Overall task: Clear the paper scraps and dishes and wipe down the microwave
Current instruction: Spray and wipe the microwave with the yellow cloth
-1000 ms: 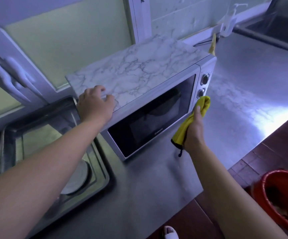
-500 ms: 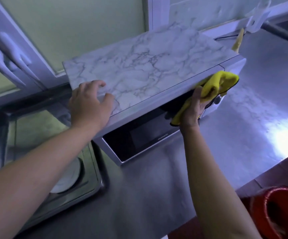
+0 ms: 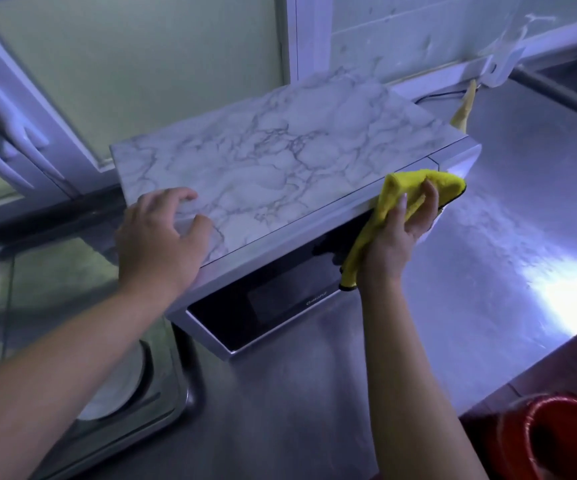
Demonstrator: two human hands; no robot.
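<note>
Looking down through the head view: laying the left grip [image 3: 162, 244] palm-down on the near left corner of the microwave [image 3: 280, 157], fingers spread and loosely bent on its marble-patterned top, holding nothing. Clutching a yellow cloth [image 3: 415, 183] in the right grip [image 3: 398, 233], fingers curled round the bunched fabric, and pressing it against the microwave's upper front edge towards the right end. Trailing a tail of the cloth down below the right grip, over the dark glass door [image 3: 273, 306]. Finding the microwave directly under both grips, standing on a steel tabletop [image 3: 488, 271] spreading out right of and below the right grip. Seeing a sink [image 3: 173, 407] below and left of the left grip, with a white plate [image 3: 121, 386] lying in its basin, partly hidden by the left forearm. Spotting a red bucket [image 3: 557, 438] well below and right of the right grip, past the tabletop's edge. Making out a white window handle [image 3: 3, 133] far up and left of the left grip, and, beyond the right grip past the microwave's far right corner, a pale yellowish item [image 3: 463, 109] too blurred to name.
</note>
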